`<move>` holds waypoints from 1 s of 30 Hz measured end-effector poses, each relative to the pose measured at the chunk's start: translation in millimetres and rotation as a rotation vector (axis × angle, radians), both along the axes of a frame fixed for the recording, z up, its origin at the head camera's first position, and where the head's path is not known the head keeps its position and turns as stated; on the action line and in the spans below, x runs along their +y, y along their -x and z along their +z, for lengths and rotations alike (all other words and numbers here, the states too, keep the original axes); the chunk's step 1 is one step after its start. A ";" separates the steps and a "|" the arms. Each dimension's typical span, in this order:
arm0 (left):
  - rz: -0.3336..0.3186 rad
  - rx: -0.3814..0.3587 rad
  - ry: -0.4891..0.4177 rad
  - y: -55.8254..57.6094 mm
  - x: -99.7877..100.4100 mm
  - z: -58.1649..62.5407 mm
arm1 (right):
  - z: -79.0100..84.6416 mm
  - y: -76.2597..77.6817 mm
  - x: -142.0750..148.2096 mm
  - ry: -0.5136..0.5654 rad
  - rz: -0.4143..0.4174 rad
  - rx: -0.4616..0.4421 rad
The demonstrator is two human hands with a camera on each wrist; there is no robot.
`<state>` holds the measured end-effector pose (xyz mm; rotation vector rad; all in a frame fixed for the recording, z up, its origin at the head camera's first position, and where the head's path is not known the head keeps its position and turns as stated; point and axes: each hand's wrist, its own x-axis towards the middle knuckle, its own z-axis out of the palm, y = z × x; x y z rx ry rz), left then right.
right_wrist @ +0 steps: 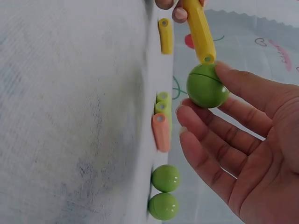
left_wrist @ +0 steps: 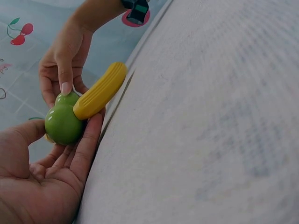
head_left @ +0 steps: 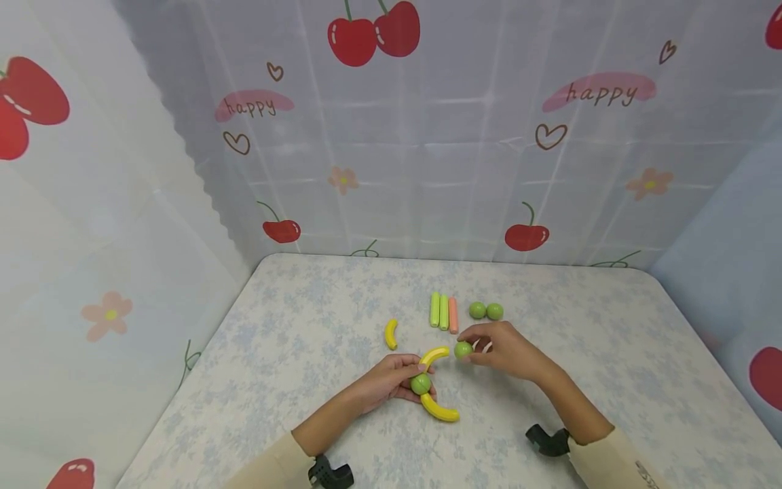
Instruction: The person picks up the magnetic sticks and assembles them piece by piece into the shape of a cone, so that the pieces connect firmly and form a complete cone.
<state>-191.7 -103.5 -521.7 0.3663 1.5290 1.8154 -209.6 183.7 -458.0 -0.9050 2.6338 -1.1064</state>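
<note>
In the head view my left hand [head_left: 391,382] pinches a green ball [head_left: 420,384] between thumb and fingers. Two curved yellow rods, an upper one [head_left: 435,354] and a lower one [head_left: 440,410], join that ball and bow out to the right. My right hand [head_left: 504,350] holds a second green ball [head_left: 463,350] by thumb and fingertips, close to the upper rod's free end. The right wrist view shows this ball [right_wrist: 206,86] right by the rod's tip [right_wrist: 201,35], which has a small round grey spot; whether they touch I cannot tell.
Beyond the hands lie a short curved yellow rod [head_left: 391,334], two light green sticks [head_left: 439,311], a salmon-pink stick [head_left: 453,315] and two green balls [head_left: 486,311] side by side. A cherry-print curtain [head_left: 415,156] rises behind the patterned tabletop [head_left: 318,305].
</note>
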 end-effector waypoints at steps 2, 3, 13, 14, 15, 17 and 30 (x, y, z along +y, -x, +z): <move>0.002 -0.001 0.002 0.1 -0.2 -0.7 | 0.4 -1.1 -1.5 0.014 0.007 -0.011; 0.004 0.000 0.003 0.1 -0.4 -1.1 | 0.4 -1.6 -2.3 0.024 0.010 -0.016; -0.014 0.026 0.010 2.0 -0.3 -3.4 | -1.3 -3.3 -3.8 0.064 0.038 -0.048; -0.013 0.033 0.016 1.9 -0.2 -3.1 | -1.3 -3.5 -3.7 0.070 0.040 -0.054; -0.013 0.037 0.025 1.6 -0.2 -2.5 | -1.2 -3.7 -3.8 0.079 0.043 -0.064; -0.015 0.061 0.038 0.5 0.0 -1.3 | -0.9 -4.0 -4.5 0.092 0.051 -0.087; -0.005 0.165 0.113 0.0 2.4 0.9 | -4.2 -4.0 -8.2 0.109 0.081 -0.149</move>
